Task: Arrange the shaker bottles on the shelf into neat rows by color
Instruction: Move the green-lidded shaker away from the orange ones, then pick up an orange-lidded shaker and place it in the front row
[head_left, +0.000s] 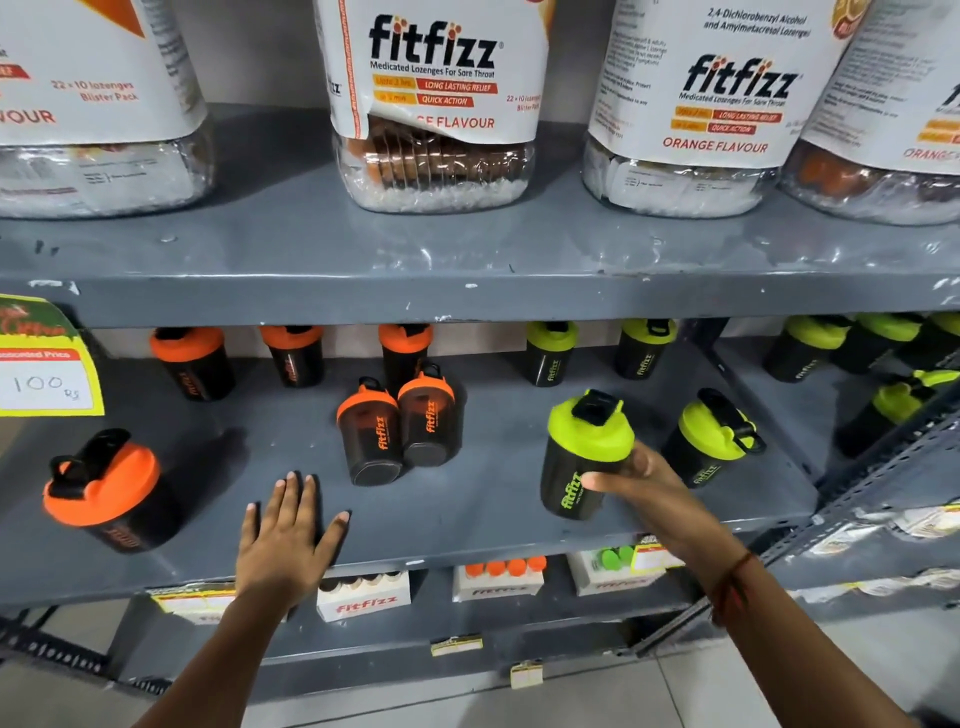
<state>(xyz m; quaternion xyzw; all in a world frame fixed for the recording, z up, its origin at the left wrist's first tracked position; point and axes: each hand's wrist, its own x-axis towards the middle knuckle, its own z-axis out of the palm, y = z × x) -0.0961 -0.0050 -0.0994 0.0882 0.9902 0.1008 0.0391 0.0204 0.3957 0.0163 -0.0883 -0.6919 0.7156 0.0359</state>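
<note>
A person is standing at a grey painted metal shelf (467, 519) holding black plastic shaker bottles. The right hand (641, 480) is wrapping around the body of a black shaker bottle with a lime-green lid (584, 457), thumb across its front, fingers behind; the bottle is upright near the front edge, right of centre. The left hand (288, 535) is lying flat and open on bare shelf, fingers spread, holding nothing. Just right of the gripped bottle, a second green-lidded shaker (709, 441) is standing, and two more green-lidded shakers (550, 353) are sitting at the back. On the left half, three orange-lidded black shakers (293, 353) are lining the back, a touching pair of orange-lidded shakers (400, 428) is standing mid-shelf, and a single orange-lidded shaker (111, 491) is sitting near the front left corner. More green-lidded bottles (831, 348) are filling the neighbouring bay on the right. On the shelf above, large clear jars with white Fitfizz lozenge labels (434, 104) are standing in a row. A yellow price tag (47, 364) reading 100 is hanging at the left edge.
</note>
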